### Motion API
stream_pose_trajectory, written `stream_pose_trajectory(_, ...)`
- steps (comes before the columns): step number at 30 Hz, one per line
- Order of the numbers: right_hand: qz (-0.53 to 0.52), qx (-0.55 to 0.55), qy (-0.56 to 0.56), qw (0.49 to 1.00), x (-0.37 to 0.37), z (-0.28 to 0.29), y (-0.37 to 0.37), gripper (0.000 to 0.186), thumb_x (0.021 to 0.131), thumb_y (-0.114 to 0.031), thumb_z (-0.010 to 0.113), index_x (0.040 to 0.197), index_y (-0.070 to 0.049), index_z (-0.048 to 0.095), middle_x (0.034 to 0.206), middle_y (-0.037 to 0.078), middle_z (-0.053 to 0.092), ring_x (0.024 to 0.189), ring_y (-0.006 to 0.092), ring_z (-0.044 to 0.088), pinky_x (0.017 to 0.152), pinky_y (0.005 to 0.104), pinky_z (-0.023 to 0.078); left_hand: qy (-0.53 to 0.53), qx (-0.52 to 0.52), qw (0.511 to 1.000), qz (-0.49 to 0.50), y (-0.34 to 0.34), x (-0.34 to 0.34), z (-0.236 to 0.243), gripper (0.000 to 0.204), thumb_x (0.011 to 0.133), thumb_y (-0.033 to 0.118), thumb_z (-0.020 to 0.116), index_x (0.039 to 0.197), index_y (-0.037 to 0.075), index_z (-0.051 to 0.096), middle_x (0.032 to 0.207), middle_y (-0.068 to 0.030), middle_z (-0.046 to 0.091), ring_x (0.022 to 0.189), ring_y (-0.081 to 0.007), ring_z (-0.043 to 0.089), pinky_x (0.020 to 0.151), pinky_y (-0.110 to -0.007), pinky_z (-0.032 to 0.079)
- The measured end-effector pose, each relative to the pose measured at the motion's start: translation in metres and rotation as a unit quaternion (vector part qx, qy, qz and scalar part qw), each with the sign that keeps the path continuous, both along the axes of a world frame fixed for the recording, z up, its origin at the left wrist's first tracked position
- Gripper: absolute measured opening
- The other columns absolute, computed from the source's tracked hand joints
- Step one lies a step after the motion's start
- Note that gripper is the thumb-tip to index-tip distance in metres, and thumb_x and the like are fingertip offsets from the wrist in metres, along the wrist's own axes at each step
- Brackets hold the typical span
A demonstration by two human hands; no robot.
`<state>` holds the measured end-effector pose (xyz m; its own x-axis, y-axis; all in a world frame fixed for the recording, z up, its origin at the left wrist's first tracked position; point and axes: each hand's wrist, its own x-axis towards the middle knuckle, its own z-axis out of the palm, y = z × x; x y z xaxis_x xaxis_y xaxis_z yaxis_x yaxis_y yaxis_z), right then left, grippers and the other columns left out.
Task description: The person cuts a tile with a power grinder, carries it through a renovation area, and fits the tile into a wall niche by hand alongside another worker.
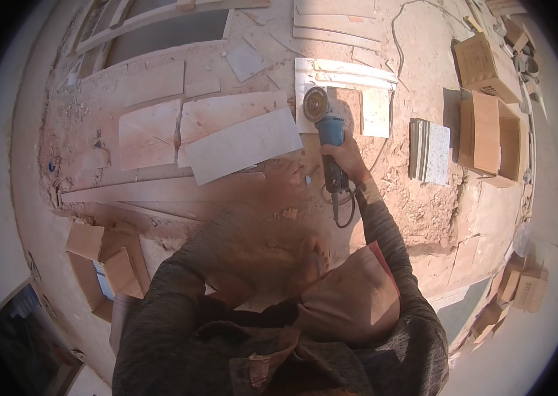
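My right hand (345, 158) is wrapped around the body of a blue and black angle grinder (333, 132). A round disc (316, 103) sits at the grinder's far end, over pale boards, and its black cord loops at the near end. From the lower left, my left sleeve (186, 257) reaches into a smeared, dusty patch, where the hand's fingers cannot be made out. A blurred skin-toned shape (318, 254) shows beside my bent knee (351, 297). Left of the grinder, a pale tile (246, 145) lies slantwise over other flat pieces.
Stacked tiles (430, 152) stand to the right, near open cardboard boxes (487, 132). Another open box (110, 264) lies at the left. Long strips (160, 190) and rubble cover the dusty ground. A cable (394, 72) runs along the right of the boards.
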<state>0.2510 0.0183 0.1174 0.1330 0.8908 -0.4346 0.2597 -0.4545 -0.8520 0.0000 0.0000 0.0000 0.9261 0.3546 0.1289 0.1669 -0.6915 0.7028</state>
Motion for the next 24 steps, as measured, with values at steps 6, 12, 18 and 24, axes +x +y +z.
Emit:
stream_pose_trajectory(6, -0.062, -0.046, 0.194, 0.978, 0.004, 0.01, 0.004, 0.046, 0.079, -0.018, 0.073, 0.118, 0.004, 0.059, 0.097, 0.013, 0.067, 0.082, 0.0209, 0.066, 0.072, 0.0331, 0.055, -0.065, -0.218, 0.927, 0.298, -0.061, 0.073, 0.017, 0.054, 0.088, 0.047, 0.069, 0.126, 0.011, 0.06, 0.121, -0.0156, 0.064, 0.116, -0.0303, 0.061, 0.1, -0.042, 0.048)
stream_pose_trajectory(12, -0.078, -0.046, 0.296, 0.951, 0.004, 0.0, -0.001, 0.037, 0.084, -0.017, 0.069, 0.114, 0.003, 0.06, 0.092, 0.013, 0.067, 0.075, 0.0207, 0.067, 0.066, 0.0327, 0.056, 0.052, -0.246, 0.915, 0.315, -0.043, 0.067, 0.102, 0.053, 0.084, 0.047, 0.073, 0.119, 0.009, 0.061, 0.108, -0.0101, 0.064, 0.103, -0.0263, 0.065, 0.091, -0.041, 0.051)
stream_pose_trajectory(18, -0.074, -0.08, 0.341, 0.934, 0.004, 0.005, 0.004, 0.033, 0.088, -0.02, 0.066, 0.109, 0.005, 0.063, 0.09, 0.014, 0.069, 0.073, 0.0215, 0.069, 0.066, 0.0318, 0.059, 0.009, -0.079, 0.935, 0.346, -0.046, 0.077, 0.075, 0.059, 0.076, 0.046, 0.079, 0.115, 0.006, 0.059, 0.107, -0.0142, 0.062, 0.105, -0.0314, 0.062, 0.093, -0.043, 0.05)
stream_pose_trajectory(24, -0.063, -0.093, 0.379, 0.919, 0.018, -0.031, 0.029, 0.038, 0.09, -0.024, 0.065, 0.112, 0.007, 0.063, 0.091, 0.014, 0.07, 0.075, 0.021, 0.07, 0.068, 0.0305, 0.059, 0.123, 0.089, 0.923, 0.354, 0.029, 0.022, 0.099, 0.102, 0.066, 0.044, 0.087, 0.143, -0.003, 0.042, 0.143, -0.0217, 0.043, 0.137, -0.0417, 0.038, 0.112, -0.058, 0.033)
